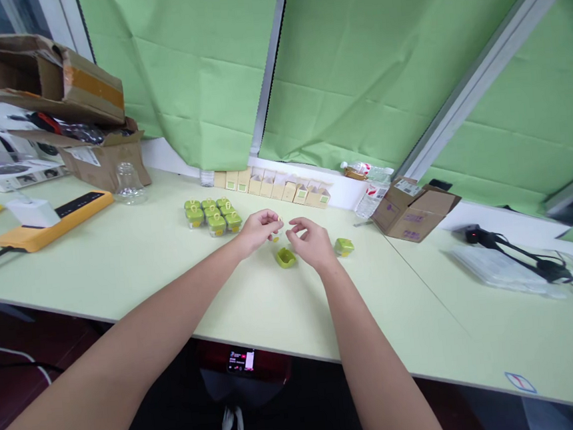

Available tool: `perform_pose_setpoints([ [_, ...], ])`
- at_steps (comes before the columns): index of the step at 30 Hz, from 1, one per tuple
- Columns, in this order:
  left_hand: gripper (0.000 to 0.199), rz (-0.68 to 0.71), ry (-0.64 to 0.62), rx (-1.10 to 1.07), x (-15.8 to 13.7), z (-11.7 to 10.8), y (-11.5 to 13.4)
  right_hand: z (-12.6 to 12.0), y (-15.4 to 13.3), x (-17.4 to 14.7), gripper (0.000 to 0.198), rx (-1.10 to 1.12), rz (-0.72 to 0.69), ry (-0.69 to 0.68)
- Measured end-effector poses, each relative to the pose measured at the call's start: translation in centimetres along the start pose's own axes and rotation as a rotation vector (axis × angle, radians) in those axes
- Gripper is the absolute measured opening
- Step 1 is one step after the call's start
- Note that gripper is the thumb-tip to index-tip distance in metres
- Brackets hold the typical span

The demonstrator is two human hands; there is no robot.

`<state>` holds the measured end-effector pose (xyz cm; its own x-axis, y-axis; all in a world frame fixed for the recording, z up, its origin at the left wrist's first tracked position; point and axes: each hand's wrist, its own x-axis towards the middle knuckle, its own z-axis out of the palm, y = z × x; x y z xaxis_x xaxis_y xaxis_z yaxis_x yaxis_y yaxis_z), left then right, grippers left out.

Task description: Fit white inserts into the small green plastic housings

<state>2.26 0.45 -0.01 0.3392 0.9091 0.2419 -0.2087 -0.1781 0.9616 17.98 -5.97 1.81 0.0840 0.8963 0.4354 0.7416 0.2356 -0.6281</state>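
My left hand [262, 230] pinches a small clear container [277, 236] with a bit of yellow on it; the fingers partly hide it. Just to the right, my right hand [309, 238] has its thumb and forefinger curved and apart, with nothing visible between them. Below both hands a green lid [285, 258] lies on the table, hollow side showing. A small green-lidded container [344, 247] stands right of my right hand. To the left of my left hand, several similar green-lidded containers [215, 222] are grouped in rows.
Small cardboard boxes [266, 184] line the wall behind. Plastic bottles [367, 171] and an opened carton [411, 211] stand at back right, with a black headset [521, 255] beyond. At left are an orange power strip [56, 222], a clear jar [129, 185] and stacked cardboard boxes [95, 91].
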Motion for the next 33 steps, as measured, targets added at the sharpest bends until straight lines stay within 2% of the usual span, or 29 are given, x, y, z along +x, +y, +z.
perform_pose_setpoints([
  [3,0.027,-0.044,-0.059,-0.066,-0.2,0.1,0.0,0.5,-0.5,-0.1,0.034,0.116,-0.071,0.042],
  [7,0.032,-0.106,-0.096,-0.104,-0.5,0.4,0.2,1.0,-0.2,-0.1,0.026,0.107,-0.175,0.11],
  [10,0.033,-0.121,-0.087,-0.102,-0.6,0.5,0.6,1.0,0.0,0.1,0.027,0.076,-0.192,0.152],
  [14,0.03,-0.077,-0.015,-0.124,-0.4,0.3,0.9,0.7,0.3,0.2,0.029,0.025,-0.116,0.206],
  [17,0.023,-0.031,0.089,-0.077,0.1,0.0,0.7,0.5,0.6,0.3,0.029,0.003,-0.044,0.245],
  [20,0.016,-0.033,0.208,-0.018,0.5,-0.3,0.4,0.3,0.7,0.4,0.029,-0.022,-0.002,0.289],
  [23,0.013,-0.048,0.241,-0.003,0.6,-0.3,0.3,0.3,0.6,0.5,0.03,-0.04,0.039,0.291],
  [25,0.01,-0.05,0.206,0.004,0.5,-0.3,0.5,0.3,0.5,0.4,0.031,-0.024,0.064,0.289],
  [28,0.006,-0.061,0.08,0.051,0.4,-0.3,0.5,0.3,0.4,0.3,0.033,-0.015,0.077,0.315],
  [33,0.008,-0.073,-0.026,0.254,0.4,-0.6,-0.7,0.2,0.4,0.2,0.028,-0.036,0.048,0.301],
])
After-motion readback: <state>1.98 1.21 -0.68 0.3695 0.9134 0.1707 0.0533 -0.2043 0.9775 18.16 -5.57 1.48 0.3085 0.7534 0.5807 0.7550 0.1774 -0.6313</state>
